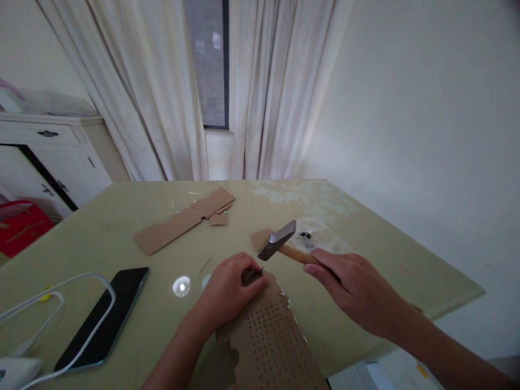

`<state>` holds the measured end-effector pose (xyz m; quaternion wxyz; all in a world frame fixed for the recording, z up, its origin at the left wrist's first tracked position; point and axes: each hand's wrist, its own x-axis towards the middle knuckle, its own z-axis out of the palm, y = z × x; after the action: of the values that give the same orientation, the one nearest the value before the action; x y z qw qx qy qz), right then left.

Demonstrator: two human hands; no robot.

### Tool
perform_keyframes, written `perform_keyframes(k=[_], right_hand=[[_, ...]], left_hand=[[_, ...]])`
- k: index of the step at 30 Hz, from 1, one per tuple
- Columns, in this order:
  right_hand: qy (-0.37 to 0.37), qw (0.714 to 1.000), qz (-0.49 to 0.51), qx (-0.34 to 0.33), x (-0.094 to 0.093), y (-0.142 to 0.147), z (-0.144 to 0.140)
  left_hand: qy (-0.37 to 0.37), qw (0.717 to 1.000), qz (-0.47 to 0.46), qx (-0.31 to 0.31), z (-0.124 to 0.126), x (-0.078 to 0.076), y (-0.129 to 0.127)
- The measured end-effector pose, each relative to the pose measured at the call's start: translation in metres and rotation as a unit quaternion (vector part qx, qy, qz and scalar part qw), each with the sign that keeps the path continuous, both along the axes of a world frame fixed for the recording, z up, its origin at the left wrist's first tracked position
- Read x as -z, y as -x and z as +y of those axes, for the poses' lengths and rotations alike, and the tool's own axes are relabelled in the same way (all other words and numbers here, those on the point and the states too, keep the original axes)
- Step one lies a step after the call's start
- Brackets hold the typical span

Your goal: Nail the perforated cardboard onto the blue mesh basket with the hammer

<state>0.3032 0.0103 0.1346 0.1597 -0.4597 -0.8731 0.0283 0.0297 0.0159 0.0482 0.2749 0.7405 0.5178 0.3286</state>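
No brand, label or legible writing is showing on any item in view.

Count: one hammer (280, 242), one perforated cardboard sheet (270, 338), one long cardboard strip (184, 219) with two small offcuts beside it, one further cardboard scrap (260, 238) behind the hammer head, one phone (103, 317), one white cable (57, 303).

The right hand (357, 292) is gripping the wooden handle of the hammer, fingers wrapped closed around it. The metal head is hanging tilted just above and to the right of the left hand, not touching the sheet.

The left hand (229, 290) is resting on the far edge of the perforated cardboard sheet, fingers curled narrowly and pinching a small dark object (252, 275) against it; what that object is cannot be told.

The sheet is lying flat at the near edge of the worktop (365, 238), its rows of small holes facing up and its edges ragged.

The phone is lying face up, screen dark, at the left, with the cable looping across it. A thin pin-like item (205, 265) is lying near the left hand.
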Motion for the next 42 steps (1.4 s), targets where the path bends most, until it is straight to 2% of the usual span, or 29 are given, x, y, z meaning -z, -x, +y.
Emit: perform_keyframes(k=[6, 12, 16, 22, 29, 35, 42], right_hand=[[0.028, 0.999, -0.042, -0.001, 0.010, 0.001, 0.000], [0.004, 1.000, 0.001, 0.012, 0.011, -0.006, 0.001], [0.015, 1.000, -0.009, 0.017, 0.014, -0.008, 0.002], [-0.009, 1.000, -0.020, 0.000, 0.027, -0.009, 0.000], [0.034, 0.999, -0.025, 0.010, 0.024, -0.006, 0.002], [0.009, 1.000, -0.013, 0.013, 0.018, -0.009, 0.004], [0.036, 0.999, -0.032, 0.008, 0.019, -0.008, 0.002]], left_hand=[[0.014, 1.000, 0.019, -0.012, 0.000, -0.003, -0.001], [0.017, 1.000, -0.009, -0.010, 0.001, 0.000, -0.002], [0.010, 1.000, -0.010, -0.008, 0.001, 0.000, -0.002], [-0.032, 0.999, 0.001, -0.023, 0.000, 0.001, 0.000], [-0.029, 0.999, 0.001, -0.031, 0.001, 0.003, 0.001], [-0.009, 1.000, -0.001, -0.017, 0.002, 0.002, 0.001], [-0.004, 1.000, -0.003, -0.023, 0.003, 0.000, 0.001]])
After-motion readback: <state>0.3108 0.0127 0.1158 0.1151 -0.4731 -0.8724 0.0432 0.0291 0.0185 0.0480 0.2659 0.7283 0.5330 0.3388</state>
